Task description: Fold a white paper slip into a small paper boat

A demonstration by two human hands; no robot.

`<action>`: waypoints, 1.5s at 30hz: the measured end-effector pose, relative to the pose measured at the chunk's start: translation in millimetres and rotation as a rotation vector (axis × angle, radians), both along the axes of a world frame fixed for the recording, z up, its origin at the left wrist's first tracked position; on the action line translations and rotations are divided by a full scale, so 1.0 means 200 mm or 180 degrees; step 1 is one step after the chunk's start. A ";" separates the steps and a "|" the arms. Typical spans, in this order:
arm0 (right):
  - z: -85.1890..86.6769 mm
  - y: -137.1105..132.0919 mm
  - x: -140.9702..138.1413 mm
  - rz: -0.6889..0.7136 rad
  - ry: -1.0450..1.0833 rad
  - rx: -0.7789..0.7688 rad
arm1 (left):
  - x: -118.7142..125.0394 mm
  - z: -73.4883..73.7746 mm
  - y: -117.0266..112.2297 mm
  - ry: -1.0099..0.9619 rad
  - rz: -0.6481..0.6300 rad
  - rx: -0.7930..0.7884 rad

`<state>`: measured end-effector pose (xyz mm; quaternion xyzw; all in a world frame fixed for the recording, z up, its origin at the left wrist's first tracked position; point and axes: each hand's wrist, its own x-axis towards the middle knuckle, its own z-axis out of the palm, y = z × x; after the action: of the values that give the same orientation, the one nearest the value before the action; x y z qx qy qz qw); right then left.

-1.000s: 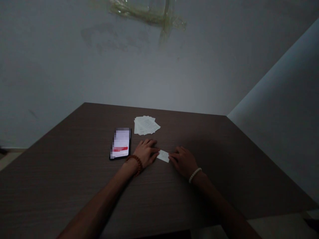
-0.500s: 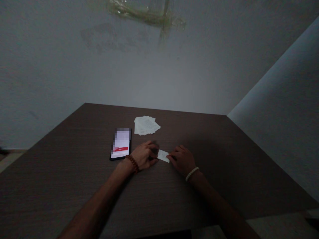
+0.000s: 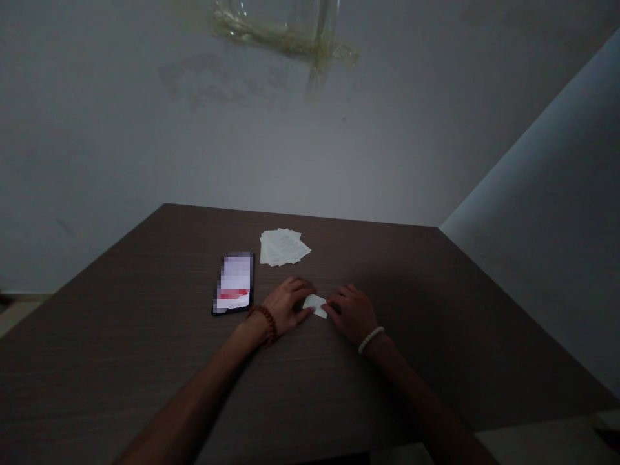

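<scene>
A small white paper slip (image 3: 315, 305) lies on the dark wooden table (image 3: 145, 361) between my two hands. My left hand (image 3: 289, 305), with a brown bead bracelet, curls its fingers onto the slip's left end. My right hand (image 3: 352, 313), with a white bead bracelet, pinches the slip's right end. The slip looks partly folded, one edge raised off the table. The light is dim.
A phone (image 3: 234, 283) with a lit screen lies left of my left hand. A fanned stack of white papers (image 3: 282, 247) sits farther back. Grey walls stand behind and to the right; old tape (image 3: 285, 35) sticks to the back wall.
My left hand went from lying flat to curled over the slip's left end. The hands closed in on each other and the slip now looks shorter and partly folded.
</scene>
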<state>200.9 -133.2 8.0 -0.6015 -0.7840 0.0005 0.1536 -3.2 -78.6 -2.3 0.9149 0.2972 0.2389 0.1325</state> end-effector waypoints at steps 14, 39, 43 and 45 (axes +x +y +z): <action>-0.02 0.14 0.03 0.0540 0.0679 -0.0138 | -0.04 -0.01 0.03 0.0334 0.0025 0.0124; -0.03 0.10 0.05 0.0836 0.0627 0.0078 | -0.04 0.01 0.01 0.0426 -0.0104 0.0339; -0.03 0.10 0.05 0.0861 0.0678 0.0097 | -0.04 0.02 0.02 0.0177 -0.0144 0.0066; -0.03 0.10 0.05 0.0890 0.0749 0.0130 | -0.04 0.03 0.01 0.0037 -0.0058 -0.0140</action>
<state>210.0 -112.2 1.2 -0.4792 -0.8364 0.0763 0.2549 -12.0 -76.3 3.1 0.9158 0.2948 0.2258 0.1530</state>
